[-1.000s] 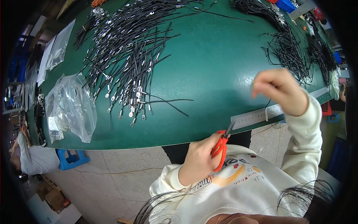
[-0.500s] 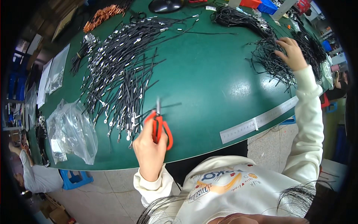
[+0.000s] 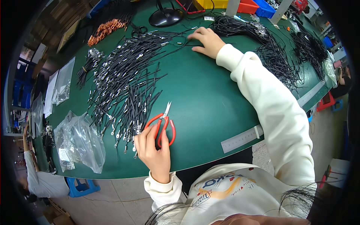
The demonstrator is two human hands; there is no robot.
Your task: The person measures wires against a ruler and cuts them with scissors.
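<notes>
My left hand holds a pair of scissors with red handles, low over the table near its front edge. The short blades point away from me, their tips nearly together. My right hand is stretched across to the far middle, thumb and fingers apart. Close to its fingertips lie loose black wires at the edge of a large spread of cut black wires with silvery terminals. The lower end of that spread reaches just left of the scissors. Whether the right fingertips touch a wire cannot be made out.
Long black wire bundles lie at the far right, with more tangled wires beyond my right sleeve. A ruler lies along the front edge. Clear plastic bags, copper-coloured parts and a black round stand are also on the table.
My right hand has moved left from the tangled wires at the right to the far middle. The scissors have turned slightly in my left hand, and the view has shifted a little.
</notes>
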